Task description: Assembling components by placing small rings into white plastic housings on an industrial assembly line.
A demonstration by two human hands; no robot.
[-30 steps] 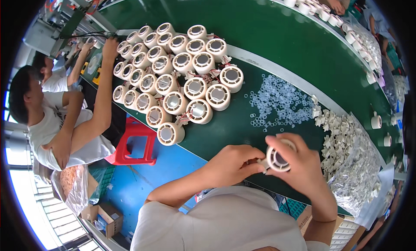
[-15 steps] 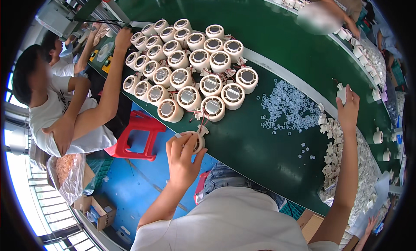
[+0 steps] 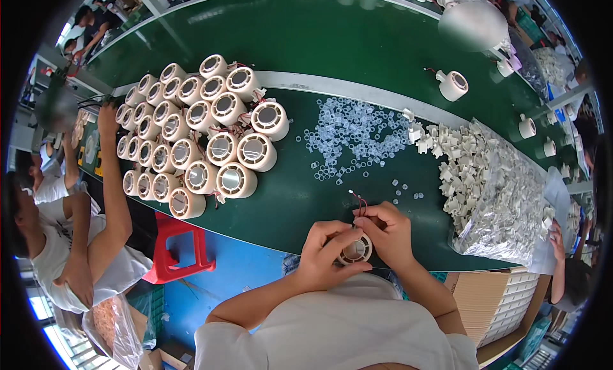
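Low in front of me, my left hand (image 3: 327, 254) is closed around a cream round housing (image 3: 356, 251), with its slotted ring face showing. My right hand (image 3: 388, 234) meets it from the other side, thumb and finger pinched together at the base of thin red and dark wires (image 3: 363, 205). The wires stick up from the housing and end in a small white connector (image 3: 351, 192). Fingers hide part of the housing's rim. To the left, several similar cream housings (image 3: 221, 146) with shiny round discs stand in close rows on the green table (image 3: 290, 207).
Clear small rings (image 3: 351, 134) lie heaped beyond my hands. Right of them, white plastic pieces (image 3: 463, 172) spill beside a clear bag (image 3: 511, 204). A wired housing (image 3: 453, 86) sits on the green belt (image 3: 383, 63). At left are a co-worker's arm (image 3: 115, 172) and a red stool (image 3: 167, 252).
My right hand has left a wired housing on the belt and come back to my left hand. The left hand has brought its housing in front of me. My view has turned right.
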